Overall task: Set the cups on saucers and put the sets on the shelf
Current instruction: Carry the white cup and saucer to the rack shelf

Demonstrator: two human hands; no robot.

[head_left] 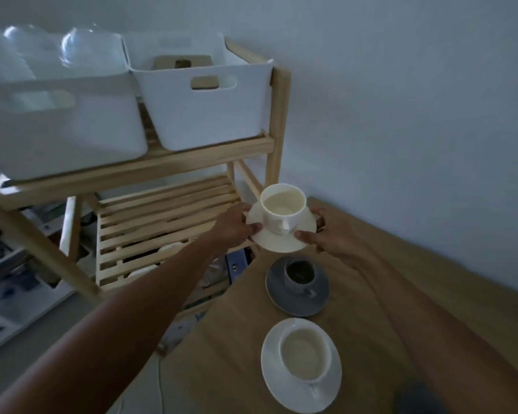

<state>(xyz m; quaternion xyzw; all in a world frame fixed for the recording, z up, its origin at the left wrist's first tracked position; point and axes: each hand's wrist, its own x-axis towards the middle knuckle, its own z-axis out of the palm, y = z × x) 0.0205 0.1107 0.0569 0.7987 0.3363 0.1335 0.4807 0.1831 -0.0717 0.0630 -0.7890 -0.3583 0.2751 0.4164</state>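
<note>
A cream cup (283,207) stands upright on a cream saucer (281,241) that I hold in the air between the table and the wooden shelf (168,213). My left hand (235,226) grips the saucer's left rim and my right hand (331,233) grips its right rim. On the wooden table (228,339) below stand a grey cup (300,274) on a grey saucer (296,300) and, nearer me, a white cup (305,355) on a white saucer (284,386). The slatted middle level of the shelf lies just left of the held set.
Two white plastic bins (204,115) fill the shelf's top level; the left bin (60,127) holds clear domed lids. Pale dishes show through the slats on a lower level. A plain wall stands behind. Printed papers lie on the floor at the left.
</note>
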